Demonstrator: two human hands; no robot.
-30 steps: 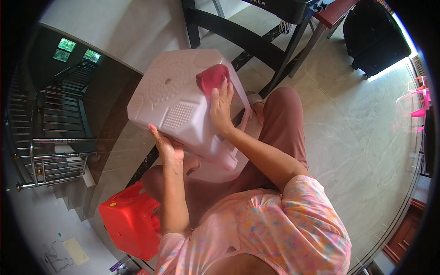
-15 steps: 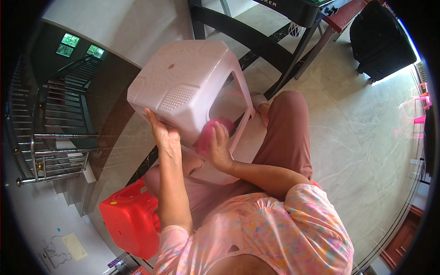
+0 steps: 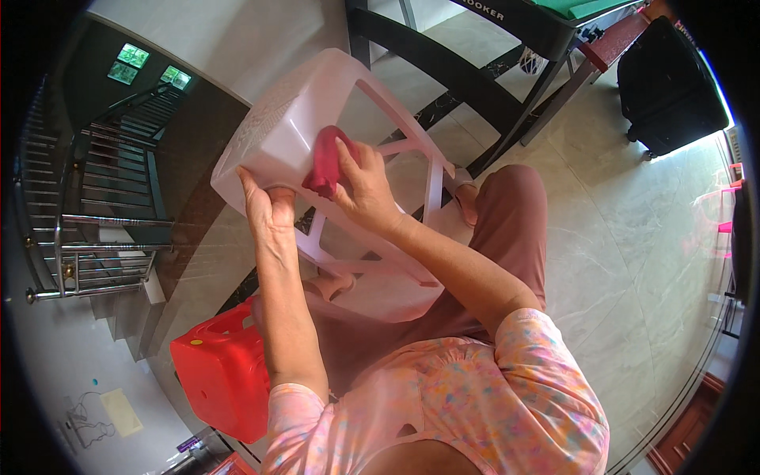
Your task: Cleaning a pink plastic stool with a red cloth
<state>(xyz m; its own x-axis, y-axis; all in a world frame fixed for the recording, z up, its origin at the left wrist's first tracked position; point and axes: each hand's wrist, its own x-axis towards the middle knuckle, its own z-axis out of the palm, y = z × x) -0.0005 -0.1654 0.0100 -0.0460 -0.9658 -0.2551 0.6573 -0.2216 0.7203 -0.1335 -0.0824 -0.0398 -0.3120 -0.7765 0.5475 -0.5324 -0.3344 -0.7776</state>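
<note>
While my left hand (image 3: 271,204) steadies the pale pink plastic stool (image 3: 297,119), my right hand (image 3: 368,186) holds a dark-red cloth (image 3: 323,162) to its side

The stool is tilted in front of me, above my bent legs (image 3: 511,222), its seat facing up and leftward, its feet toward the lower right. My left hand grasps the seat's near edge, thumb on the seat and fingers curled beneath. My right hand is clasped round the bunched cloth, which rests against the side panel beside the large cut-out. To wipe well here, I judge I should press evenly, follow the panel into the cut-out's rim, and refold the cloth whenever a face looks soiled. My left grip wants firmness, since so light a shell would probably swing under hard rubbing. The red plastic stool (image 3: 226,376) sits beyond my left forearm, apart from this work.
</note>
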